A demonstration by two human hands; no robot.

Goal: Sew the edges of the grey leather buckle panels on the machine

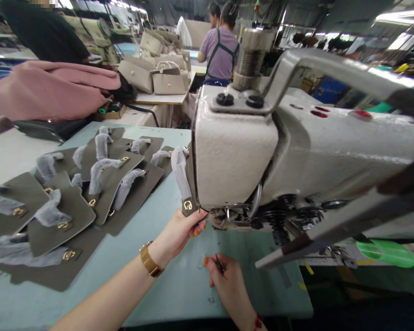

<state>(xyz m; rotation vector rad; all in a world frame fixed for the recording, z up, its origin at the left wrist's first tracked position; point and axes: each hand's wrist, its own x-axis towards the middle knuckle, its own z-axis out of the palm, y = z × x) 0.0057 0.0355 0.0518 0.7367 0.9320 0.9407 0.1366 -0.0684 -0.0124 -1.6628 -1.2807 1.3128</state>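
My left hand (174, 232), wearing a gold watch, pinches the edge of a grey-brown leather bag panel at the sewing machine's needle area. The panel's handle (180, 172) is wrapped in whitish film and ends in a tab with a gold fitting (188, 205). Much of this panel is hidden behind the sewing machine (234, 151). Lower right, my right hand (227, 278) is closed around a small pointed metal tool (220, 264), perhaps thread snips; its lower part is hidden in the palm. That hand is low over the pale blue-green table (179, 294), apart from the panel.
Several similar leather panels (62, 216) with wrapped handles overlap on the table's left. Thread scraps (211, 300) lie near my right hand. Behind are pink material (51, 89), beige bags (167, 80) and people, one in a purple top (219, 50). A grey bar (317, 230) slants across the right.
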